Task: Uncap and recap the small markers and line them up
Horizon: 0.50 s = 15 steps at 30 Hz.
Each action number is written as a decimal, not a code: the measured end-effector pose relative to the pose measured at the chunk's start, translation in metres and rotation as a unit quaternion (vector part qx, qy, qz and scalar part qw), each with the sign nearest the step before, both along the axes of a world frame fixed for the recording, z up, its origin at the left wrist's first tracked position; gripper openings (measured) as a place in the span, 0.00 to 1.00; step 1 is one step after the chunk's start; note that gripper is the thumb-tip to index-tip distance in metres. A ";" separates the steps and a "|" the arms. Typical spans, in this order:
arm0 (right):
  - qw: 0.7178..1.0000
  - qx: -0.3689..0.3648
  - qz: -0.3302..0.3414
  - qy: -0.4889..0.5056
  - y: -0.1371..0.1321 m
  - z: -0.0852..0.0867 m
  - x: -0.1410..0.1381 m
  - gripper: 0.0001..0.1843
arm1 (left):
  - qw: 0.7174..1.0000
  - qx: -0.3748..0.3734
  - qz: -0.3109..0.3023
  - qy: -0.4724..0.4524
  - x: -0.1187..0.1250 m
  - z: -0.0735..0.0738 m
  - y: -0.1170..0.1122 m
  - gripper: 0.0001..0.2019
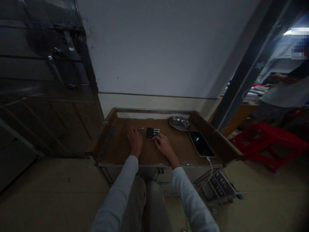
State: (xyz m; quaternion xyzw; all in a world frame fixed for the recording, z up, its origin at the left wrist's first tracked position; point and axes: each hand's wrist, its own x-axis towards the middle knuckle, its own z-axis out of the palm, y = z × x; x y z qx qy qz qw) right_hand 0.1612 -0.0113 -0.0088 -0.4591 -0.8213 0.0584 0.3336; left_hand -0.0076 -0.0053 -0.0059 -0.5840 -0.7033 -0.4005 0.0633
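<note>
The person's left hand (pixel 135 138) is turned palm down over the bench (pixel 122 151), its fingers loosely bent and their tips just beside a small pale piece (pixel 141 129); whether they grip it cannot be told. The right hand (pixel 164 145) has its fingers curled, with the tips at the lower right edge of a tight group of dark, pen-like pieces (pixel 153 132). The picture is too dim to tell whether these fingers pinch one of them or only touch it. The group lies on the brown bench top between the two hands, the pieces side by side with shiny ends toward the right.

Farther right, near the back rail, sits a shiny oval metal dish (pixel 180 123). In front of it a phone (pixel 201 144) lies screen up, a white cable (pixel 211 168) running from its near end over the front edge. Blue marks show along the left side.

Beyond the bench stand a pale wall (pixel 156 51), a metal door (pixel 36 74) at left, and a red stool (pixel 272 138) at right, near a co-worker in a pale garment (pixel 285 93).
</note>
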 end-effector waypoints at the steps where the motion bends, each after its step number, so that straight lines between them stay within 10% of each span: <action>1: 1.000 -0.002 0.000 0.006 0.000 0.000 0.000 0.12 | 1.000 -0.003 0.014 -0.005 -0.002 -0.001 0.000 0.16; 8: 0.974 -0.038 -0.029 0.220 0.011 -0.002 0.007 0.12 | 0.996 -0.032 0.038 -0.081 -0.007 0.001 0.006 0.11; 15: 0.834 -0.205 0.006 0.513 0.015 -0.003 0.007 0.25 | 0.955 0.072 -0.246 -0.152 -0.001 0.013 -0.008 0.10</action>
